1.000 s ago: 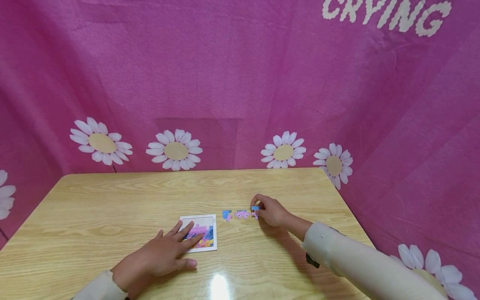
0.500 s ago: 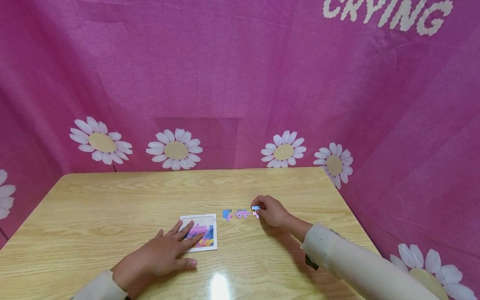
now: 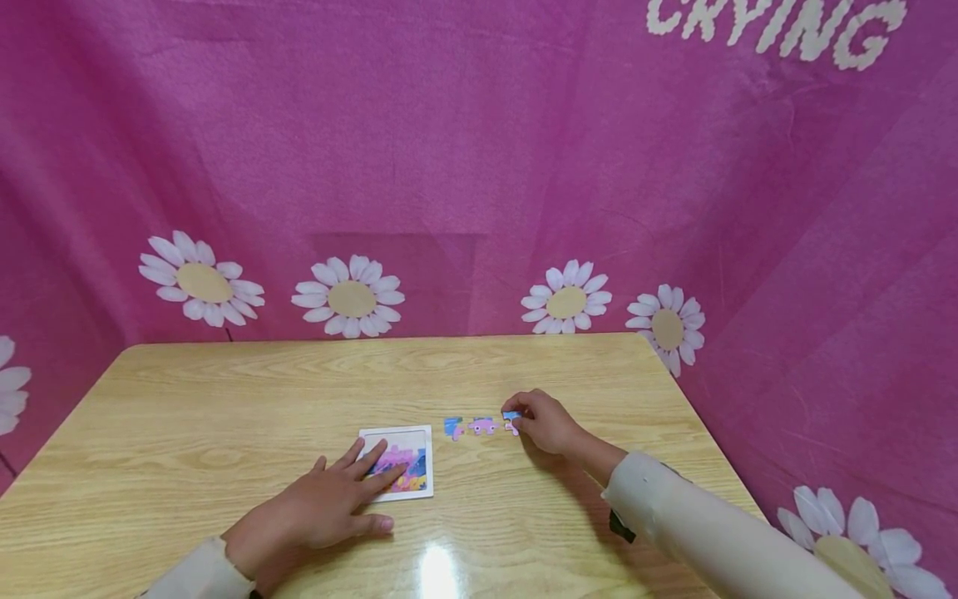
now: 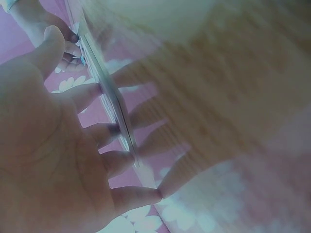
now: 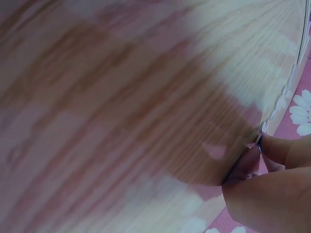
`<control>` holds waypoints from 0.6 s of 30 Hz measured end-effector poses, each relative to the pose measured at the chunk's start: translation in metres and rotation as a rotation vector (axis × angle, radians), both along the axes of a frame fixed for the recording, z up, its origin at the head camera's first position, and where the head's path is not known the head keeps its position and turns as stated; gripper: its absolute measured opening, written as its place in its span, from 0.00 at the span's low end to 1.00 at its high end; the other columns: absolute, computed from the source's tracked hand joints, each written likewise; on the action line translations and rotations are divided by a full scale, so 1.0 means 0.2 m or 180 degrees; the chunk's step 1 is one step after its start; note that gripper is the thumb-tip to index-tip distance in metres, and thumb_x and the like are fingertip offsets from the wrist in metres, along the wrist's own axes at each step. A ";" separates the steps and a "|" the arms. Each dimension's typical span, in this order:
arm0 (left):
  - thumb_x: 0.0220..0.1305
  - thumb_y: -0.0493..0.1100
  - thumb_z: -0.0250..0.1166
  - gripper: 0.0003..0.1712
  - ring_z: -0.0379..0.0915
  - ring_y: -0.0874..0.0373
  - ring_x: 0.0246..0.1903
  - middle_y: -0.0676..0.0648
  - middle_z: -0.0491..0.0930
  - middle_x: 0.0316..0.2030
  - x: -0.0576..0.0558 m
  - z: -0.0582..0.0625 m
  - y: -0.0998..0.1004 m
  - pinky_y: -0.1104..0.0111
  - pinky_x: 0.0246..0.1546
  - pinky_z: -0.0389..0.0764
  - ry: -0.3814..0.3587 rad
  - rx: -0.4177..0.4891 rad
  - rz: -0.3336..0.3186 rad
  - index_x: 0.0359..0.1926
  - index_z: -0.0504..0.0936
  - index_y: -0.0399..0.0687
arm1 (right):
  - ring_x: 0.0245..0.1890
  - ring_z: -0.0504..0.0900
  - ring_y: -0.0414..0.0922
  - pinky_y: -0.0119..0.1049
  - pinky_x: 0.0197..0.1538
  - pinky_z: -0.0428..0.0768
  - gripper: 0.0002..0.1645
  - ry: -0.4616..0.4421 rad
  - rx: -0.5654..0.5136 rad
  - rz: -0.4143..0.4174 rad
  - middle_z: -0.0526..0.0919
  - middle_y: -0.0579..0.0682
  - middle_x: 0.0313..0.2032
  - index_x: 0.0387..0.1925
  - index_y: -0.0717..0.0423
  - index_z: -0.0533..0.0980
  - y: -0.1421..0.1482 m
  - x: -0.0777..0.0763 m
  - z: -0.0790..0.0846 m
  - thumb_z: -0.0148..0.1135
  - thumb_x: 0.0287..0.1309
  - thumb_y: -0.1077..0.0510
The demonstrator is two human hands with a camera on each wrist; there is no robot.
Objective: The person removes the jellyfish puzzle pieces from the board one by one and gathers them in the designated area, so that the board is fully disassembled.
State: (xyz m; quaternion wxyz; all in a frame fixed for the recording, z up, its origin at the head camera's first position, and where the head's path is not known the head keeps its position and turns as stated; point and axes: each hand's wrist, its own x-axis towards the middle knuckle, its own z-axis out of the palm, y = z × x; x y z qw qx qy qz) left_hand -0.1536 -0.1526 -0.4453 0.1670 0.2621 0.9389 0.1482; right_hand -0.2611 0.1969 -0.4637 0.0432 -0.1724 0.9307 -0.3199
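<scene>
My left hand lies with fingers spread over the lower left of a white-framed jigsaw puzzle, fingertips on its picture. In the left wrist view, the puzzle's edge shows side-on beneath those straight fingers. Right of the frame, my right hand pinches a small blue and pink puzzle piece between thumb and fingers, partly covering it. Two more pieces sit in a row to its left: a pink one with eyes and a blue and pink one. The puzzle's upper part shows bare white backing.
A light wood-grain table carries everything, with a bright reflection near its front. Behind and to the right hangs a pink cloth printed with white daisies and lettering. The table's right edge runs beneath my right forearm.
The piece in my right fingers has turned slightly, showing more of its face. My left hand stays on the puzzle, and the two loose pieces have not moved.
</scene>
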 end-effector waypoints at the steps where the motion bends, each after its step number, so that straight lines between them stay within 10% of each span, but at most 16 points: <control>1: 0.66 0.75 0.58 0.45 0.40 0.34 0.80 0.45 0.51 0.81 0.00 0.00 0.00 0.23 0.64 0.51 -0.0005 0.0002 0.0004 0.79 0.62 0.67 | 0.36 0.73 0.43 0.40 0.46 0.75 0.09 -0.0003 0.0005 -0.0007 0.80 0.53 0.38 0.45 0.59 0.84 0.00 0.00 0.00 0.64 0.66 0.70; 18: 0.66 0.75 0.57 0.45 0.41 0.34 0.79 0.45 0.52 0.81 0.00 0.01 0.00 0.24 0.64 0.52 0.0026 0.0011 -0.0011 0.79 0.63 0.66 | 0.40 0.76 0.45 0.43 0.49 0.79 0.12 -0.0116 -0.0123 -0.0050 0.81 0.52 0.43 0.48 0.59 0.84 0.00 0.00 -0.01 0.62 0.68 0.71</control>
